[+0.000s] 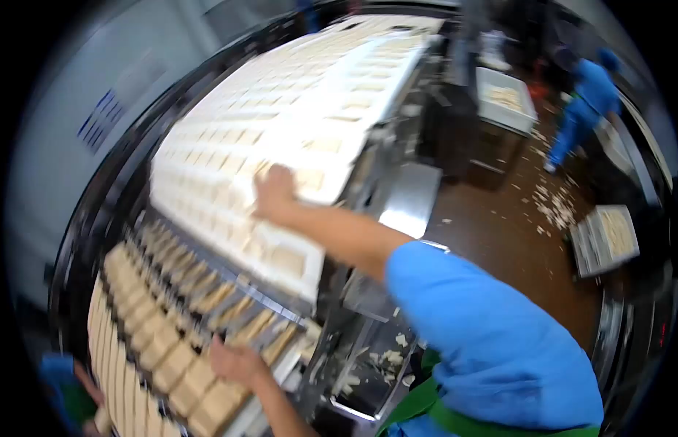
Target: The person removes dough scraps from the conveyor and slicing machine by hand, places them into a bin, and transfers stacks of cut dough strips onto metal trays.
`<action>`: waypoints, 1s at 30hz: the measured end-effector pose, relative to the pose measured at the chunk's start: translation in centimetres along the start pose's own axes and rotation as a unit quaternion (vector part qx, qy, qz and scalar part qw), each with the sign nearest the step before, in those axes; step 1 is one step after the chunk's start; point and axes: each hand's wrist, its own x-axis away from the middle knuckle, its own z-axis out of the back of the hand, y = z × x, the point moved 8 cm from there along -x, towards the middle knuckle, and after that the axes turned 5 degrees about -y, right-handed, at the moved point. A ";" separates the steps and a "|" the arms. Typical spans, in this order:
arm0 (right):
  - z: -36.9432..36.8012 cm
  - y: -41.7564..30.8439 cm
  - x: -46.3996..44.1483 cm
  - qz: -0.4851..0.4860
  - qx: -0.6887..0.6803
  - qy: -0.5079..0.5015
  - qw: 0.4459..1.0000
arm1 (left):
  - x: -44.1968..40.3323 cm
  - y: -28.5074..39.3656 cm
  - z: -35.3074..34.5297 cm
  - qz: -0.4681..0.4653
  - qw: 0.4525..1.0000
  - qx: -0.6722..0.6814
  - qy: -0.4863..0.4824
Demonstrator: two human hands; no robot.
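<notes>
White belt (342, 175) (just one) near two bare hands (275, 193) (235, 363).

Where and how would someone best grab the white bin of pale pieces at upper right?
Probably by two opposite stretches of rim on the white bin, from the floor side at its right: the rim stands above the pale pieces, and dark equipment crowds its left. I can't make out handles.

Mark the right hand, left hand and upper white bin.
Right hand (275, 192): head view, middle of hand.
Left hand (237, 364): head view, middle of hand.
Upper white bin (508, 123): head view, near outer wall.
</notes>
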 end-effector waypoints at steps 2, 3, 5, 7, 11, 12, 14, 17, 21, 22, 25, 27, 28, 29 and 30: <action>-0.1 -2.2 1.6 0.091 0.115 0.094 0.985 | 0.2 -0.2 0.7 0.037 0.999 0.004 -0.033; -0.9 -3.1 1.5 0.136 0.104 0.051 0.984 | 0.0 0.2 0.8 0.055 0.997 0.000 -0.054; -0.1 -3.6 2.0 0.157 0.072 0.104 0.980 | -0.4 1.1 1.7 0.028 0.999 -0.016 -0.006; -2.0 -4.8 -0.3 0.137 0.039 0.037 0.989 | -0.3 1.3 1.7 0.052 0.998 -0.018 -0.013; 2.6 -5.7 -3.8 0.096 -0.020 0.191 0.977 | -0.4 0.9 1.2 0.052 0.999 0.004 -0.013; 1.5 -5.2 -4.8 0.089 0.064 0.221 0.969 | -0.5 0.9 1.2 0.054 0.998 0.004 -0.018; 0.2 -5.6 -4.6 0.076 0.150 0.244 0.955 | -0.4 0.9 1.5 0.046 0.999 -0.002 -0.014; -1.1 -5.9 -4.1 0.081 0.088 0.088 0.989 | -0.9 1.4 1.7 0.029 1.000 -0.004 -0.011; -1.0 -6.2 -1.0 0.107 0.159 0.259 0.947 | -0.3 1.1 1.1 0.046 0.999 -0.011 -0.016; -1.9 -6.8 -1.0 0.171 0.112 0.187 0.961 | -0.3 1.1 1.2 0.045 0.999 -0.001 -0.022; -1.3 -7.2 -0.4 0.222 0.014 0.093 0.970 | -0.4 1.6 1.4 0.040 0.999 -0.002 -0.013; -0.3 -7.7 0.5 0.222 -0.040 0.060 0.972 | -0.9 1.7 1.1 0.039 0.999 -0.002 -0.014; 1.0 -8.0 1.9 0.221 -0.115 0.095 0.964 | -0.6 1.4 1.0 0.047 0.999 -0.005 -0.024; 1.7 -8.9 4.0 0.221 -0.193 0.119 0.949 | -0.4 1.3 1.3 0.047 0.999 -0.002 -0.027; 1.4 -9.6 7.1 0.255 -0.218 0.075 0.939 | -0.6 1.2 1.4 0.054 0.998 -0.002 -0.027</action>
